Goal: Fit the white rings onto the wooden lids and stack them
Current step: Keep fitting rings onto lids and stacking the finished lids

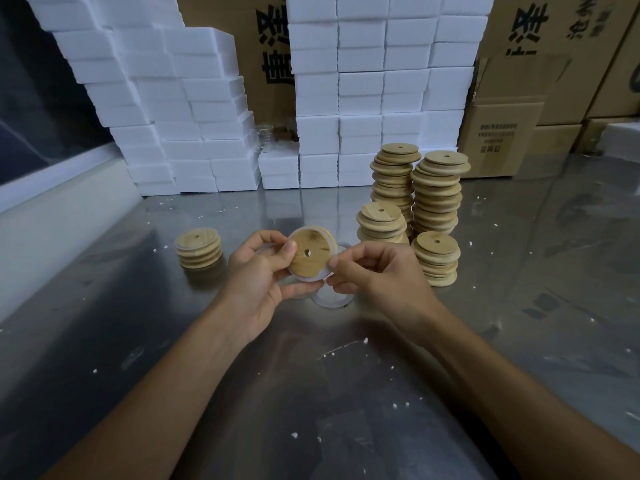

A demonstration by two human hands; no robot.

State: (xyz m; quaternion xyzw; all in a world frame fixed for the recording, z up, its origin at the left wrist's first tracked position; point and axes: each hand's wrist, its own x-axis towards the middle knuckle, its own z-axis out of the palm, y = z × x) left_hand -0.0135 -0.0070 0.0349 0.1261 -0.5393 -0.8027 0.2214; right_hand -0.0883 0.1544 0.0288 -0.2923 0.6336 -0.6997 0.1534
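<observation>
**Two hands, one lid, ring at its rim**

Both hands meet above the steel table (311, 375). The left hand (258, 271) pinches the wooden lid (310, 252) between thumb and fingers, tilted so its face and centre hole show. The right hand (367, 271) closes thumb and forefinger on the white ring (320, 276) at the lid's lower edge. Just below the grip, a loose ring (332, 301) lies on the table. Left of the grip stands a short ringed stack (198, 249); right and beyond it rise four stacks of lids (434, 192), with foam blocks (360, 98) and cartons (502, 140) behind.
</observation>
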